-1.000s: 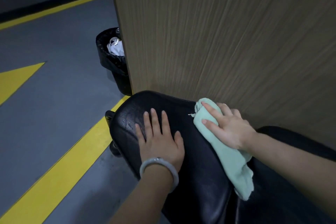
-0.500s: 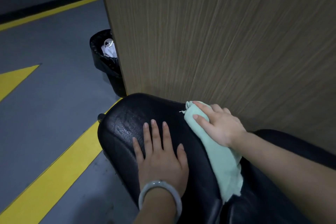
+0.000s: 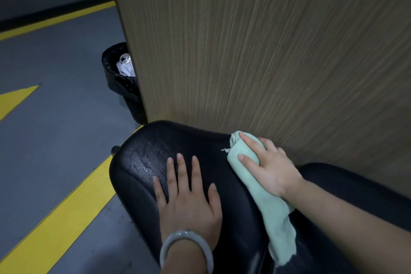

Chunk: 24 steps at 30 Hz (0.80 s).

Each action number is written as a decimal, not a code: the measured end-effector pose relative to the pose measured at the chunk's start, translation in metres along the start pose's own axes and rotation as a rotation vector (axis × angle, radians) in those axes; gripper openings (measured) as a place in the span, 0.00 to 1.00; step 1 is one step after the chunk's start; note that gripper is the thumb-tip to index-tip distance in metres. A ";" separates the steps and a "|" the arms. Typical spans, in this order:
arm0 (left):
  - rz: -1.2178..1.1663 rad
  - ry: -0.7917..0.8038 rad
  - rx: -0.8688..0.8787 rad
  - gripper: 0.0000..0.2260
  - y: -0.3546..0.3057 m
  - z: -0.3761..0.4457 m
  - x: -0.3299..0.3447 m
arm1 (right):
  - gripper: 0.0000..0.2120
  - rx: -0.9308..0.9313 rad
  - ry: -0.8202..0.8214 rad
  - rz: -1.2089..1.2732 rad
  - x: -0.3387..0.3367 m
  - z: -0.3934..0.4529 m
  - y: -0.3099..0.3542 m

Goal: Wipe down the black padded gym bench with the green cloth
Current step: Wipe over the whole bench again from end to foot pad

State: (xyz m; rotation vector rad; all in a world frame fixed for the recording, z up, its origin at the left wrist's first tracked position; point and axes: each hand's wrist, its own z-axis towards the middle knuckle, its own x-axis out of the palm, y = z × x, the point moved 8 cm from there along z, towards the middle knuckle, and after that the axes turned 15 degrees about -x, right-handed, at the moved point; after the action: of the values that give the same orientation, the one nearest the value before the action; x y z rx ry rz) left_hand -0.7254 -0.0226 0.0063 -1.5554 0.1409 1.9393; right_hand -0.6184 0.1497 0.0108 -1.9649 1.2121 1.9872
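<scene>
Against the wood-grain panel [image 3: 266, 51] at the far right, the black padded gym bench [image 3: 142, 162] runs from the near right toward the far left, its rounded end over the grey floor [image 3: 55, 129] with yellow stripes [image 3: 66, 211]. On the pad's far edge, the right hand [image 3: 269, 167] presses the green cloth [image 3: 266, 202] flat under straight fingers [image 3: 246, 160]; this grip is released, not clenched, and nothing is pinched. The cloth's bunched end sits just beside the panel, and its loose tail trails toward the near side under the wrist, lying along the pad. The left hand [image 3: 189, 202] rests palm-down on the pad to the left of the cloth, fingers spread and straight, its grip likewise released, with a pale bangle [image 3: 186, 249] round the wrist. Far left of the bench, a black bin [image 3: 124, 91] lined with a black bag stands partly hidden behind the panel's edge; inside it lie crumpled white paper [image 3: 126, 69] and something shiny that cannot be made out.
</scene>
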 end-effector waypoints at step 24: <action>-0.055 -0.008 0.010 0.27 -0.002 0.001 -0.004 | 0.32 -0.409 0.327 -0.102 0.002 0.025 -0.003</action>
State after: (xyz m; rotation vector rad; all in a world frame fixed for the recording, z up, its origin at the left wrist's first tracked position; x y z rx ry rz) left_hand -0.7246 -0.0222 0.0111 -1.5289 0.1036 1.8991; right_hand -0.6367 0.1654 0.0039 -2.5696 0.7705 2.0458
